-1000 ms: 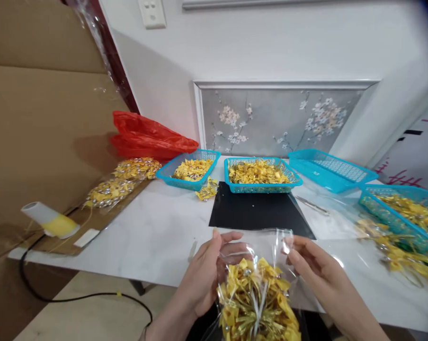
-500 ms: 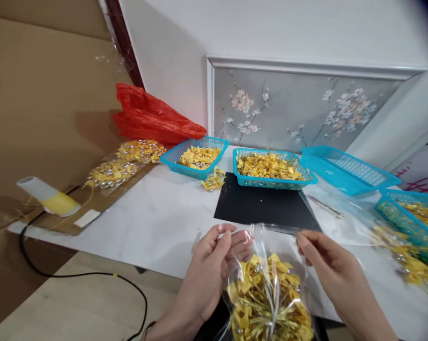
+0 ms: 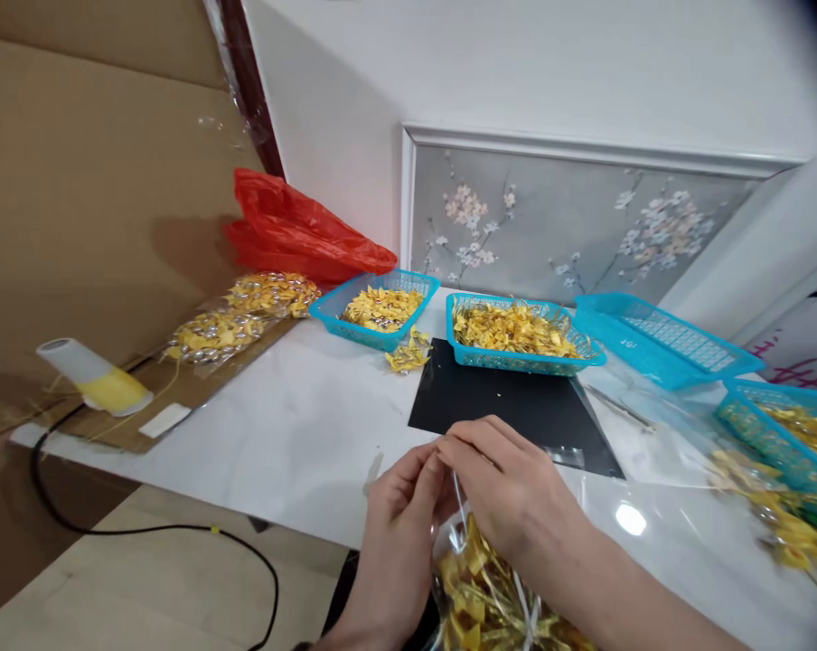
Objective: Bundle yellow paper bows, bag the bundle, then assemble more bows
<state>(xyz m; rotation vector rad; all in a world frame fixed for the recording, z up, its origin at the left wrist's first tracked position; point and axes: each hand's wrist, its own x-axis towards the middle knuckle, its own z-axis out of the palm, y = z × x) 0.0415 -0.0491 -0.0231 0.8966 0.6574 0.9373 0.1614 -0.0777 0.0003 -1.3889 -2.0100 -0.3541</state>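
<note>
We count two hands and one clear plastic bag [image 3: 457,535] between them, low at the table's near side: the left hand [image 3: 401,524] is closed to a pinch on the bag's upper part, thumb against fingers, and the right hand [image 3: 517,497] meets it there, fingers bent over and nipping the same plastic. Within that bag we list yellow artificial flowers [image 3: 473,601] on gold stems, with a white tie; their number we cannot tell. Blue lattice baskets, four: the left basket [image 3: 328,314], holding yellow flowers and silver beads; the middle basket [image 3: 510,362], heaped with yellow flowers on gold stems; the rear right basket [image 3: 643,348], its translucent floor showing; the right-edge basket [image 3: 765,429], cut off by the view, holding more yellow flowers. Filled clear packets [image 3: 220,334], two, on a cardboard sheet [image 3: 130,438]. Loose flower cluster [image 3: 408,353], one, just beside the left basket. Red plastic bag [image 3: 300,226], one. Tweezers-like metal tool [image 3: 618,407], one. White-and-yellow cylindrical device [image 3: 97,375], one. Black mat [image 3: 483,398], one, partly beneath the middle basket. Surface: white marbled table [image 3: 293,434]. Room: pale wall [image 3: 517,63], one framed blossom panel [image 3: 537,217].
</note>
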